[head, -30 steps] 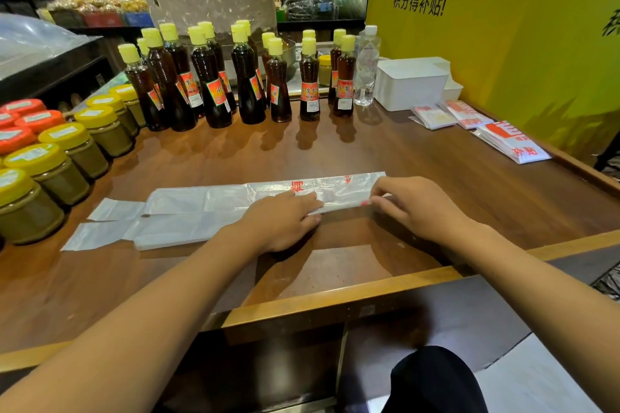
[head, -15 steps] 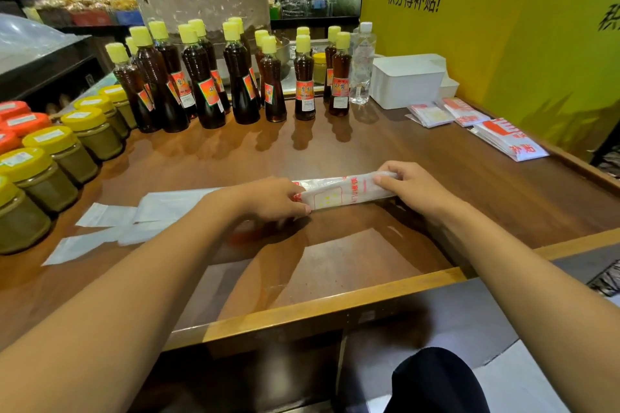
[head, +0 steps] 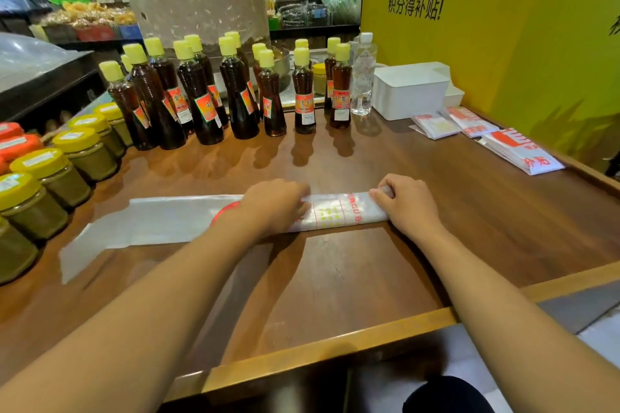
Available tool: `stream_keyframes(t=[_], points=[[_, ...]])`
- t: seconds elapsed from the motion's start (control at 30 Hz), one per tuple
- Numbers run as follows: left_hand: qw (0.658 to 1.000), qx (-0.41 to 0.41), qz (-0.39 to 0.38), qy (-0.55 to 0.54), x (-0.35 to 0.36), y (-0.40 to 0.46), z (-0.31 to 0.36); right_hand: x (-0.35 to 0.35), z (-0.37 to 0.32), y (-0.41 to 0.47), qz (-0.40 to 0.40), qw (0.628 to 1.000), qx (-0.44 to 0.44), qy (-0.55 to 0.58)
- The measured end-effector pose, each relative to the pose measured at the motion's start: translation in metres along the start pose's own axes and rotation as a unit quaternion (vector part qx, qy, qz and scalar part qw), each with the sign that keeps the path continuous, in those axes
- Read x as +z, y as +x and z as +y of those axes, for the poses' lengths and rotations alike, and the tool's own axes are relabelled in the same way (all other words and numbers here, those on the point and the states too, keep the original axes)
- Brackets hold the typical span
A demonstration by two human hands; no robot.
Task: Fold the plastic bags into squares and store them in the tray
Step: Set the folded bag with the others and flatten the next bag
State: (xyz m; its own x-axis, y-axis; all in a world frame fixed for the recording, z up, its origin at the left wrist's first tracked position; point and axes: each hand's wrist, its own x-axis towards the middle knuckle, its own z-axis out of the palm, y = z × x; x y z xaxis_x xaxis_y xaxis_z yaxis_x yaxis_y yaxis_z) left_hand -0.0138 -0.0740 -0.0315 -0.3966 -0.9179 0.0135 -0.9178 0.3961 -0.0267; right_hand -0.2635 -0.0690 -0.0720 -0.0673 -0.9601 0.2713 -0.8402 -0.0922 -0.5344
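The right hand (head: 407, 203) pinches the right end of the plastic bag (head: 335, 213), with its fingers curled over the edge. The left hand (head: 273, 208) lies on the bag's middle with its fingers bent down on the plastic. I cannot tell if it grips the bag or only presses it.

The bag is a long, thin strip with red print on it. It lies flat on the brown wooden table (head: 335, 278), in the middle, in front of the person. Its left part stretches out past the left hand, and the far left end looks blurry.

At the back right of the table sits a white tray (head: 411, 92), well apart from the bag. Just in front of the tray lie some small folded bags (head: 436, 126) with red print. A bigger flat pack of bags (head: 521, 152) lies near the table's right edge.

Behind the hands stands a row of dark bottles with yellow caps (head: 235, 94). A clear water bottle (head: 364, 74) stands beside the tray. On the left are jars with yellow lids (head: 50, 174) and some with orange lids (head: 16, 144). A yellow wall (head: 520, 27) with black writing stands on the right.
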Motion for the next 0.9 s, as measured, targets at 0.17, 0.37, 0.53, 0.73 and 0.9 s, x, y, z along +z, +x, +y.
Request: stream_keyframes(t=[0.17, 0.37, 0.53, 0.73, 0.9], points=[[0.991, -0.02, 0.118, -0.062, 0.05, -0.007, -0.002, 0.006, 0.003, 0.004, 0.005, 0.999, 0.016, -0.027], [0.985, -0.062, 0.113, -0.112, 0.053, -0.004, -0.003, 0.006, 0.001, 0.014, -0.034, 0.996, 0.027, -0.081], [0.983, -0.073, 0.14, -0.097, 0.054, -0.004, -0.009, 0.009, -0.002, 0.01, 0.0, 0.994, 0.03, -0.102], [0.98, -0.08, 0.144, -0.107, 0.054, -0.001, -0.012, 0.009, -0.004, 0.014, 0.012, 0.993, 0.04, -0.112], [0.975, -0.085, 0.176, -0.106, 0.05, -0.002, -0.008, 0.01, -0.005, 0.014, 0.069, 0.97, -0.084, -0.218]])
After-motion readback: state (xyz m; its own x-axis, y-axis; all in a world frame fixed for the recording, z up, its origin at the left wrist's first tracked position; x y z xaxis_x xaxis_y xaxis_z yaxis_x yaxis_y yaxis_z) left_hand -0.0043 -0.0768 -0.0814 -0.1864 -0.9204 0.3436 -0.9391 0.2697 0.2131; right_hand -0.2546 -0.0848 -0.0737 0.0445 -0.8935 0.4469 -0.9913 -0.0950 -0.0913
